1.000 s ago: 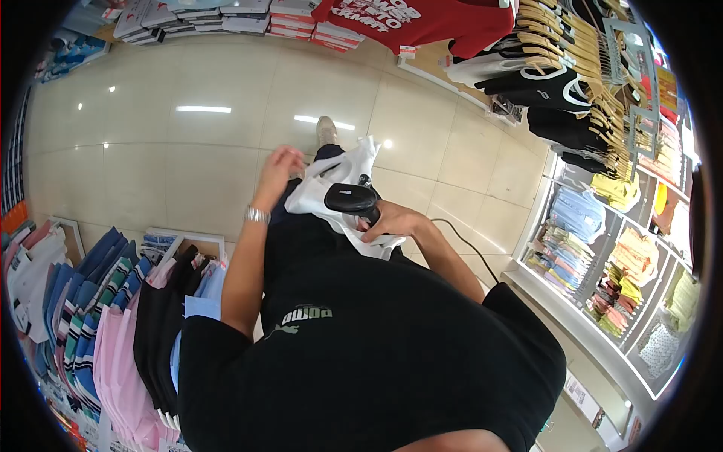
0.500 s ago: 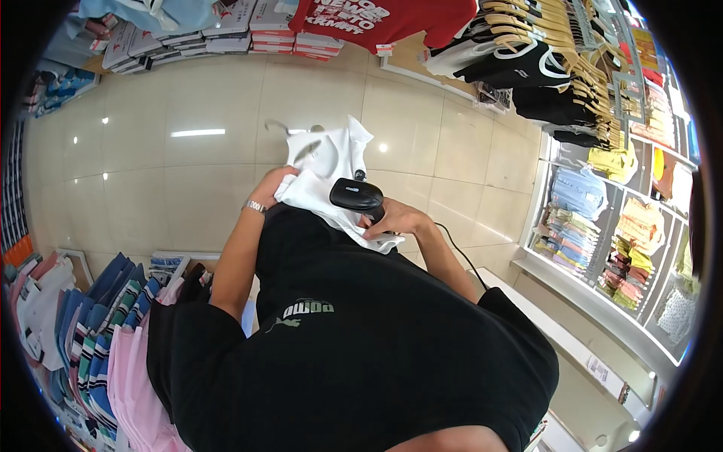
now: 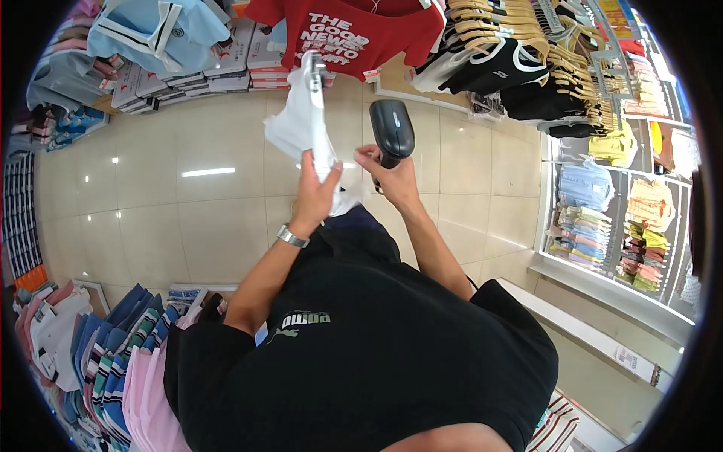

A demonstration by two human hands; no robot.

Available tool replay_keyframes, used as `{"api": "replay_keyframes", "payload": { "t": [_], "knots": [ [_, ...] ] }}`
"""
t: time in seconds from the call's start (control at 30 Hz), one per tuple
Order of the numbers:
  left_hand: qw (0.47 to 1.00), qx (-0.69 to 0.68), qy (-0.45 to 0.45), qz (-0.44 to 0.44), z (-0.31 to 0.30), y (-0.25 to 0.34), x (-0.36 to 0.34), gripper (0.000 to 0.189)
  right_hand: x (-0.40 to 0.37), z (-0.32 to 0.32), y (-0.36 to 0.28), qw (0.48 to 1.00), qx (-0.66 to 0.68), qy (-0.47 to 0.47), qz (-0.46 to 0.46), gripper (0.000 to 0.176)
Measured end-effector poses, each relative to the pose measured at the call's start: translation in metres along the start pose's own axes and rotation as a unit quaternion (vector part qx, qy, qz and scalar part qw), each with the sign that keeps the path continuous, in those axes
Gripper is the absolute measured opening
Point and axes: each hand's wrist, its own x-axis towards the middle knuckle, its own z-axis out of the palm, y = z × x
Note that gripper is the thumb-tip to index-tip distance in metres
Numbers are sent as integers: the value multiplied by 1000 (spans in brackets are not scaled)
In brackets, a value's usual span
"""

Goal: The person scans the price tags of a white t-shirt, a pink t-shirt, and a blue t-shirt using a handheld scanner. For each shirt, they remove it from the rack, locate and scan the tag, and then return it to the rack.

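Fingers of the left hand (image 3: 316, 192) are pinched shut round the folded edge of a white garment (image 3: 301, 117), the thumb pressed along one side; that garment stands up lengthwise from the grip, its far end reaching up against the view of a red T-shirt (image 3: 361, 38) on display, its lower part hanging near the wearer's dark trousers (image 3: 358, 226); some small detail at its top is too blurred for me to make out.

Across from it, the right hand (image 3: 395, 181) has its fingers bent about the grip of a black handheld scanner (image 3: 393, 128), partly open, with the thumb and a fingertip out toward the garment; how firmly the other fingers close, I cannot tell; the scanner's rounded head is held upward, apart from the white cloth.

A metal watch (image 3: 292, 236) sits on the left wrist; tiled floor (image 3: 151, 188) spreads beyond both hands; white boxes (image 3: 230, 56) are stacked beside the red T-shirt; black tops (image 3: 538, 98) hang from wooden hangers (image 3: 501, 22) farther right; pink garments (image 3: 151, 392) lie at the wearer's left, close to the black sleeve (image 3: 203, 361).
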Motion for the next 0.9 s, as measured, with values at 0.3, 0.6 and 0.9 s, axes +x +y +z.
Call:
{"api": "replay_keyframes", "payload": {
  "t": [0.3, 0.6, 0.9],
  "knots": [
    [981, 153, 14, 116, 43, 38, 4, 42, 23, 22, -46, 996, -36, -28, -80, 41],
    [976, 133, -123, 124, 38, 58, 29, 44, 63, -18, -76, 993, -8, -100, -63, 32],
    [793, 365, 133, 470, -1, 164, 163, 40, 123, -81, -121, 969, 39, -206, -132, 37]
  ]
}}
